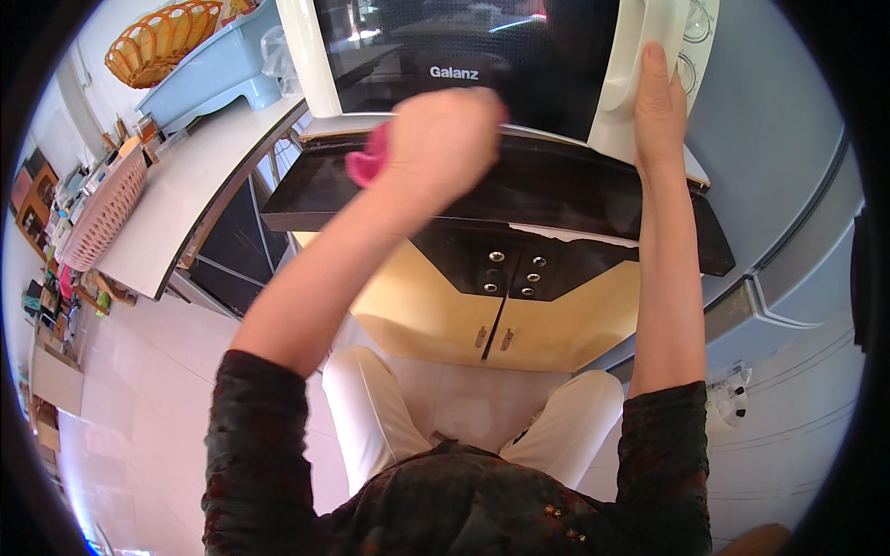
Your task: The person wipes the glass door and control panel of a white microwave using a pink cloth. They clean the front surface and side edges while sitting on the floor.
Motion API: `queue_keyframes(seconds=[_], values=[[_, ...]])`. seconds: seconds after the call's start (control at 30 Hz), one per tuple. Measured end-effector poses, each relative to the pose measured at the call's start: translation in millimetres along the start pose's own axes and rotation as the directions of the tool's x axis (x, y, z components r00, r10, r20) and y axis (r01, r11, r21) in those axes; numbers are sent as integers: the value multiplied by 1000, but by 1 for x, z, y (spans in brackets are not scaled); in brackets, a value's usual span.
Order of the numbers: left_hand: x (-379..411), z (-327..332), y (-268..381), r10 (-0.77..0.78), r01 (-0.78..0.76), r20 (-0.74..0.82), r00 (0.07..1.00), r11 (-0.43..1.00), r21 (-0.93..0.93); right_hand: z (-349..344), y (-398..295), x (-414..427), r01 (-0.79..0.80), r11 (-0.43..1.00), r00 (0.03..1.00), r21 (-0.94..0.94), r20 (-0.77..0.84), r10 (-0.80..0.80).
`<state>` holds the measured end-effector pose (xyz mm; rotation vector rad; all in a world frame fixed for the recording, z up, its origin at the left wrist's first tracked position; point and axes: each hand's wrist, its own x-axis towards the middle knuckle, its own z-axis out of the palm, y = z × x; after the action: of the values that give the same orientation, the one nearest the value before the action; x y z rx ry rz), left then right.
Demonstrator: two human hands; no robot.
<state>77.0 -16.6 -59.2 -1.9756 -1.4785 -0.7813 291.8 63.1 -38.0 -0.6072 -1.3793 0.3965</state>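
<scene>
A white Galanz microwave oven (466,42) with a dark glass door stands in front of me at the top of the view. My left hand (445,139), blurred, is closed around a pink cloth (368,156) low in front of the door. Whether the cloth touches the glass cannot be told. At the oven's right side, my right hand (660,118) grips the white door handle (626,76), thumb on its face; most of the other fingers are hidden. Under the oven runs a dark brown cabinet top (556,181), its front edge chipped.
Cream cabinet doors (431,313) lie below. A grey-blue refrigerator (772,139) stands close on the right. On the left, a white table (208,153) bears a blue plastic rack (208,76), a wicker basket (163,42) and a pink plastic basket (108,208).
</scene>
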Motion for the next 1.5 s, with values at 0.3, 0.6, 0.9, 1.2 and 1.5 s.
queue_keyframes(seconds=[0.3, 0.6, 0.9, 1.2, 1.5], values=[[15, 8, 29, -91, 81, -44, 995, 977, -195, 1, -8, -2, 24, 997, 1000, 69, -18, -23], [-3, -16, -101, -487, 476, -224, 845, 873, -101, 9, -17, -8, -10, 992, 999, 126, 37, 6], [34, 5, 63, -267, 181, -214, 939, 919, -351, 5, -9, -7, -35, 995, 998, 97, 61, 29], [12, 19, 90, -81, 72, -14, 997, 943, -325, 5, -9, -5, 15, 986, 999, 168, 31, -21], [14, 6, 89, -14, -75, -235, 972, 928, -366, 5, -5, -4, -8, 974, 998, 228, 64, -7]])
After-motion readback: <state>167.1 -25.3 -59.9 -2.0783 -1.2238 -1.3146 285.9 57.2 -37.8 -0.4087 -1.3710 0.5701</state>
